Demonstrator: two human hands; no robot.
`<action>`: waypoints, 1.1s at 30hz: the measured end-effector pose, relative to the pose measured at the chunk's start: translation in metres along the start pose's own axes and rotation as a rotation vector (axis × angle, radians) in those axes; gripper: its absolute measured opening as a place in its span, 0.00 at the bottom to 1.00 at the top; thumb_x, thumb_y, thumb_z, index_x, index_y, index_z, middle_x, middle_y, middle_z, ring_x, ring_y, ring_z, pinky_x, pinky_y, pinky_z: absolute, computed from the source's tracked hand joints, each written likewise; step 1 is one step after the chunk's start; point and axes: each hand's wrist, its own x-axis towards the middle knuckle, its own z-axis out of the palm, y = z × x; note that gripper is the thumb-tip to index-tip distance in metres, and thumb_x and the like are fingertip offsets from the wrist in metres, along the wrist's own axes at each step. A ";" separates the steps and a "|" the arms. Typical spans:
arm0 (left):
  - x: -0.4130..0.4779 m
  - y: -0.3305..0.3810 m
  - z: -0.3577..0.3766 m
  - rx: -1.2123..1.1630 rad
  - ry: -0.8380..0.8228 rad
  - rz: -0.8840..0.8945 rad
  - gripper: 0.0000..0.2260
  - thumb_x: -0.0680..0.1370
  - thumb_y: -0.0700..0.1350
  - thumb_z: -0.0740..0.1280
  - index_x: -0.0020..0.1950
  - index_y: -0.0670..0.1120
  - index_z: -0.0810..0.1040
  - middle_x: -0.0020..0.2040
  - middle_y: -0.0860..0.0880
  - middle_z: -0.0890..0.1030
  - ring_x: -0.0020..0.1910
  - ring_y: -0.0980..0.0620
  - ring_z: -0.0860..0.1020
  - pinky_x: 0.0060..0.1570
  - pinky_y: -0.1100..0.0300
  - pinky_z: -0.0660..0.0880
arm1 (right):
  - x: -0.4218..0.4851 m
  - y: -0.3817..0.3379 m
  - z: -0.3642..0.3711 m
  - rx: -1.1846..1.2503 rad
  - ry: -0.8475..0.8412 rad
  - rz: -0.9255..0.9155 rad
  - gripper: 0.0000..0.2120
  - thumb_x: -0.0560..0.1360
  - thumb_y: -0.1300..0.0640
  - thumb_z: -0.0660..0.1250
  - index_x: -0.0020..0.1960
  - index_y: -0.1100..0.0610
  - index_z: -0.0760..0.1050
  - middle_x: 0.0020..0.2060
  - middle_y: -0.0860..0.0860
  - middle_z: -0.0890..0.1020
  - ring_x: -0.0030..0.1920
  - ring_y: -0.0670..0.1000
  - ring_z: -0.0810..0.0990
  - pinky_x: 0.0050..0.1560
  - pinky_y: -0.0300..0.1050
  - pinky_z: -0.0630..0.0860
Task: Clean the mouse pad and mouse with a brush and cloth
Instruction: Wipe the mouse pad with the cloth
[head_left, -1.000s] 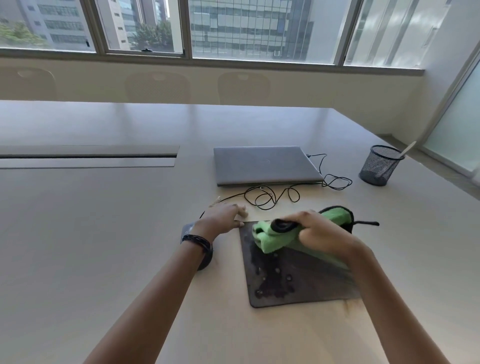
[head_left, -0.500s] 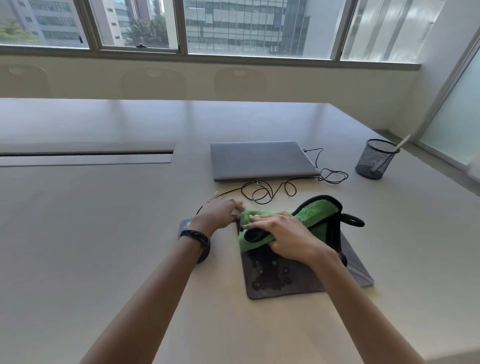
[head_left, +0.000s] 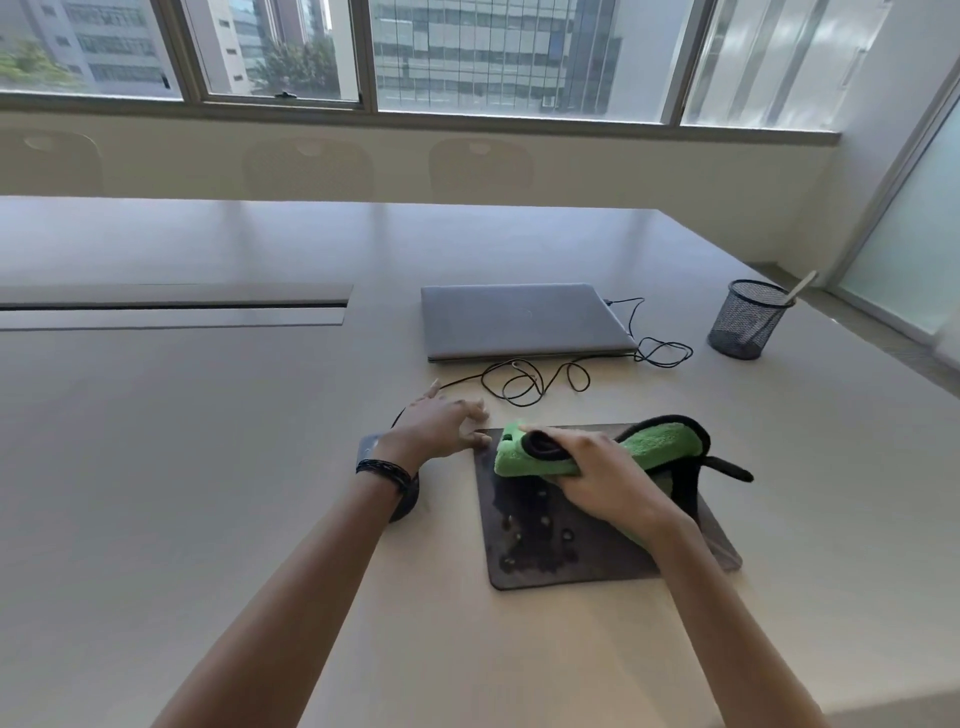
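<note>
With right hand (head_left: 597, 480) curled round a bunched green cloth (head_left: 660, 444), pressing it onto the far left part of the dark mouse pad (head_left: 545, 566); left hand (head_left: 441, 426) open, fingers spread flat on the tabletop (head_left: 208, 467) at the pad's far left corner, seemingly to steady it. Just left of the pad, mostly hidden under the left wrist, the mouse (head_left: 406, 504). Judged mid-wipe on the pad, with dark spots showing on its near half. Next: drag the cloth toward the near edge under firm pressure, pad pinned, then over to the mouse.
</note>
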 end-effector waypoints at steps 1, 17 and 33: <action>0.000 0.000 0.000 0.003 0.004 0.000 0.23 0.78 0.57 0.59 0.72 0.50 0.66 0.74 0.55 0.64 0.73 0.51 0.61 0.75 0.55 0.41 | -0.001 0.000 0.003 -0.029 0.008 -0.011 0.27 0.69 0.63 0.66 0.66 0.47 0.72 0.58 0.49 0.81 0.58 0.51 0.78 0.54 0.42 0.73; 0.001 0.002 -0.001 0.023 0.022 -0.007 0.21 0.78 0.56 0.60 0.69 0.51 0.69 0.72 0.54 0.67 0.72 0.53 0.64 0.73 0.55 0.38 | -0.025 -0.013 -0.035 0.110 -0.453 -0.173 0.10 0.72 0.53 0.69 0.53 0.50 0.79 0.43 0.46 0.84 0.42 0.41 0.80 0.42 0.37 0.73; 0.000 0.004 0.003 0.051 0.014 -0.011 0.22 0.79 0.56 0.59 0.71 0.50 0.67 0.73 0.53 0.66 0.72 0.50 0.63 0.73 0.52 0.38 | -0.026 -0.029 -0.026 -0.043 -0.507 -0.160 0.19 0.72 0.66 0.65 0.60 0.52 0.78 0.56 0.51 0.82 0.58 0.51 0.78 0.59 0.48 0.73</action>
